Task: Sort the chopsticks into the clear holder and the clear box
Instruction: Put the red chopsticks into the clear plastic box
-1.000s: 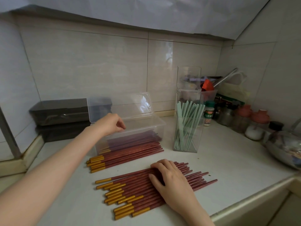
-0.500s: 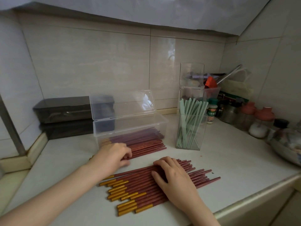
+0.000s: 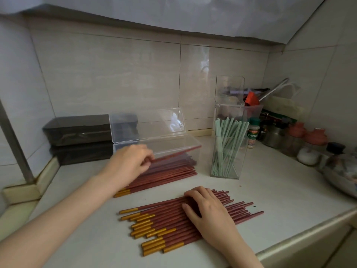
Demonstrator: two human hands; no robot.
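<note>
Chopsticks of the red kind with gold ends lie in three places: a loose pile (image 3: 173,225) near the front edge of the counter (image 3: 274,190), a second row (image 3: 170,176) just in front of the clear box (image 3: 179,141), and a layer already inside that box. The left hand (image 3: 131,164) pinches one red chopstick (image 3: 177,153) at its thick end with curled fingers. This part is blurred, so I cannot tell if it holds more than one.

The long axis of the stick runs from the hand to the right and away, along the length of the box. Its thin tip is at the right end of the box, about at rim height. The box is directly behind this hand, so I judge that the coming move is only a short lowering, with the stick kept parallel to the long walls.

The right hand (image 3: 210,211) lies flat with relaxed fingers on the near pile and grips nothing.

The box lid (image 3: 146,123) stands open at the back. The clear holder (image 3: 238,167), to the right of the box, has its lid up and holds pale green chopsticks (image 3: 225,144) that stand tilted. Many red ones are not yet sorted.
</note>
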